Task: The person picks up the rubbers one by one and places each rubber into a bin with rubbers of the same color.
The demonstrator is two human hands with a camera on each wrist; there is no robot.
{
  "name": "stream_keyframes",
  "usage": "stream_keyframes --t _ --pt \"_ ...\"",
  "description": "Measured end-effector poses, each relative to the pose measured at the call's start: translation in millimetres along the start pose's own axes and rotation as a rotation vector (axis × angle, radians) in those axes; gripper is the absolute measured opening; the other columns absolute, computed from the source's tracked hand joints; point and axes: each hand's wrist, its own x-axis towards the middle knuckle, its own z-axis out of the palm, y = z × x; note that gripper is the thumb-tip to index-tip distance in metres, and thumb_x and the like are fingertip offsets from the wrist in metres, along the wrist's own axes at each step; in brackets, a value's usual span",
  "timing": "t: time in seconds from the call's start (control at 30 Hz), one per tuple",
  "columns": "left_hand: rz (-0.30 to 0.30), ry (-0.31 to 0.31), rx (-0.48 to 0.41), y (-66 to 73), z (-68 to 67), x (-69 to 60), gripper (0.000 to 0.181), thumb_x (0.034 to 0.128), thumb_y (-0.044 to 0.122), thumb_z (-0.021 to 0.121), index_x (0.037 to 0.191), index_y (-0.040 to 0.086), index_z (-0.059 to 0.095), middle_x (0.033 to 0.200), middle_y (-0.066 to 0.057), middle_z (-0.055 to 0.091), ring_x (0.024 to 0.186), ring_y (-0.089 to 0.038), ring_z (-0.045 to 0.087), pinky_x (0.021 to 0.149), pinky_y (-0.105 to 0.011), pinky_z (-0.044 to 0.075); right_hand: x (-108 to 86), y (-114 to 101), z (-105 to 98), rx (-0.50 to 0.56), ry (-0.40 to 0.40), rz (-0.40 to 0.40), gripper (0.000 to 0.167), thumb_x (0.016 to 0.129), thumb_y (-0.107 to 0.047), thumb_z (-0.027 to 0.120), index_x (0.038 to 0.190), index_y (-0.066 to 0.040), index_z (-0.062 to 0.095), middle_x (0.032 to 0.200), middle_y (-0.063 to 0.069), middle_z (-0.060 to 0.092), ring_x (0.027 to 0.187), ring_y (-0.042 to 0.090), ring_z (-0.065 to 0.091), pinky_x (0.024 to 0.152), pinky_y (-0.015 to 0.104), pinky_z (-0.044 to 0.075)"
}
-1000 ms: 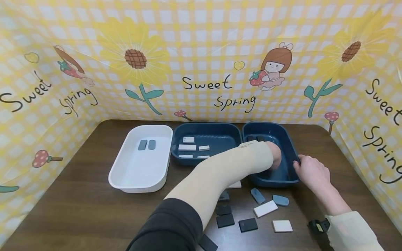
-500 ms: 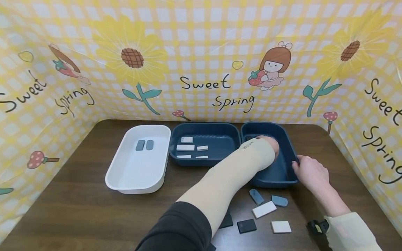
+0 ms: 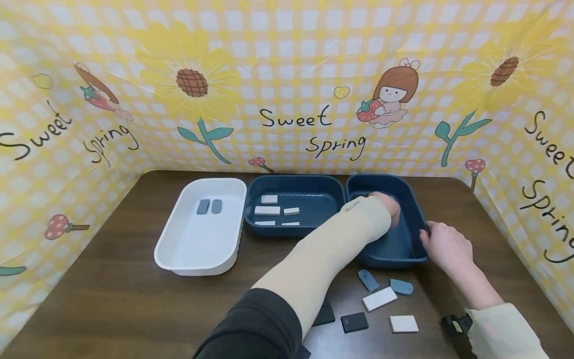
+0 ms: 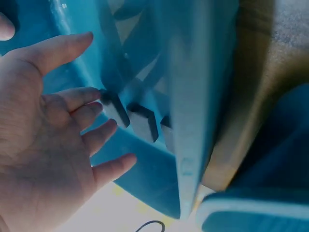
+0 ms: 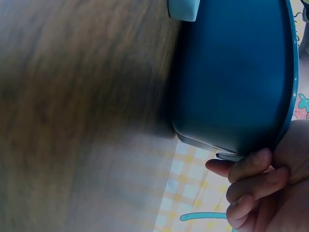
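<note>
My left hand (image 3: 389, 209) reaches down into the right dark blue bin (image 3: 407, 239), its fingers hidden in the head view. In the left wrist view, the left hand (image 4: 48, 125) has loosely extended fingers and a thumb held apart. One fingertip touches or nearly touches a dark rectangular block (image 4: 116, 110). Another dark block (image 4: 143, 122) and a partly hidden one stand alongside it at the bin wall. At the bin's right rim, my right hand (image 3: 448, 244) holds on with thumb and curled fingers. The right wrist view shows the right hand (image 5: 260, 188) against the bin's corner.
A white bin (image 3: 197, 239) with two grey-blue blocks stands left. The middle blue bin (image 3: 309, 192) contains several white blocks. In front lie blue blocks (image 3: 401, 286), white blocks (image 3: 403, 324) and dark blocks (image 3: 354, 322). My left sleeve covers part of the table.
My left forearm has shifted slightly right, covering more of the blocks on the table. Dark blocks seen earlier beside the left hand in the bin are now hidden. The right hand stays at the rim.
</note>
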Motion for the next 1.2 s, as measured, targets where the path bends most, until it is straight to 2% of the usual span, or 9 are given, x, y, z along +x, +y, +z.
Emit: stream_keyframes --t 0.03,0.07,0.27,0.3,0.47,0.63,0.73,0.97,1.2 --pt "0.023 0.003 0.010 -2.7 -1.5 -4.4 0.015 0.0952 0.034 0.058 0.101 0.028 0.070 0.116 0.009 0.057 0.096 -0.011 0.052 0.086 -0.028 0.043 -0.4 -0.1 -0.5 -0.001 0.001 0.000 0.042 0.095 -0.016 0.056 0.121 0.018 0.053 0.110 0.039 0.057 0.071 0.037 0.059 0.049 0.040 0.048" --pt "0.024 -0.012 0.001 -4.0 -1.6 2.6 0.017 0.0955 0.034 0.057 0.102 0.027 0.071 0.111 0.008 0.058 0.091 -0.011 0.053 0.081 -0.029 0.044 -0.7 -0.1 -1.0 -0.003 0.001 0.001 0.042 0.095 -0.015 0.056 0.121 0.018 0.052 0.109 0.039 0.057 0.071 0.037 0.059 0.049 0.040 0.048" --pt "0.133 -0.083 0.028 -22.4 -23.4 -26.0 0.031 0.1014 0.027 0.045 0.129 0.023 0.059 0.114 0.004 0.054 0.088 -0.011 0.049 0.069 -0.024 0.039 -1.3 -0.6 -1.4 -0.014 -0.019 0.011 0.043 0.096 -0.016 0.055 0.122 0.018 0.051 0.112 0.040 0.055 0.075 0.040 0.059 0.053 0.043 0.049" --pt "0.166 -0.078 0.054 -26.1 -28.0 -38.5 0.032 0.1021 0.025 0.043 0.132 0.023 0.056 0.117 0.004 0.053 0.090 -0.010 0.048 0.069 -0.022 0.038 -1.1 -1.1 -1.2 -0.015 -0.024 0.014 0.043 0.096 -0.016 0.055 0.122 0.018 0.051 0.113 0.040 0.055 0.076 0.041 0.059 0.053 0.044 0.049" --pt "0.273 0.013 0.196 -39.7 -33.2 -54.1 0.034 0.1039 0.025 0.038 0.135 0.022 0.052 0.117 0.004 0.054 0.093 -0.010 0.047 0.072 -0.022 0.037 -0.5 -2.5 -1.0 -0.026 -0.033 0.019 0.044 0.096 -0.016 0.055 0.122 0.018 0.051 0.113 0.040 0.055 0.076 0.041 0.059 0.053 0.044 0.049" --pt "0.315 0.096 0.360 -59.2 -21.3 -68.7 0.045 0.1046 0.029 0.036 0.148 0.022 0.039 0.151 0.004 0.037 0.129 -0.008 0.041 0.091 -0.023 0.041 -1.1 -3.1 -1.6 -0.028 -0.028 0.015 0.044 0.096 -0.017 0.055 0.122 0.018 0.051 0.115 0.040 0.053 0.082 0.045 0.059 0.057 0.048 0.049" --pt "0.324 0.110 0.398 -75.1 -10.4 -84.2 0.049 0.1044 0.031 0.038 0.152 0.020 0.033 0.158 0.001 0.025 0.139 -0.012 0.031 0.091 -0.026 0.044 -1.6 -3.1 -1.4 -0.029 -0.019 0.011 0.044 0.096 -0.017 0.054 0.122 0.018 0.051 0.117 0.040 0.052 0.088 0.048 0.058 0.061 0.052 0.049" --pt "0.305 0.209 0.369 -119.4 11.7 -124.0 0.052 0.1032 0.036 0.044 0.151 0.015 0.036 0.158 -0.006 0.026 0.140 -0.019 0.032 0.091 -0.031 0.047 -3.3 -0.1 -1.3 -0.027 -0.022 0.018 0.044 0.096 -0.017 0.054 0.122 0.018 0.049 0.117 0.042 0.051 0.090 0.051 0.056 0.065 0.057 0.047" --pt "0.253 0.331 0.239 -163.2 28.0 -168.6 0.056 0.1007 0.038 0.050 0.149 0.013 0.038 0.157 -0.008 0.027 0.140 -0.021 0.032 0.099 -0.037 0.043 -2.4 -0.8 -1.5 -0.019 -0.031 0.019 0.045 0.096 -0.017 0.053 0.123 0.019 0.048 0.118 0.042 0.049 0.090 0.051 0.055 0.065 0.057 0.046"
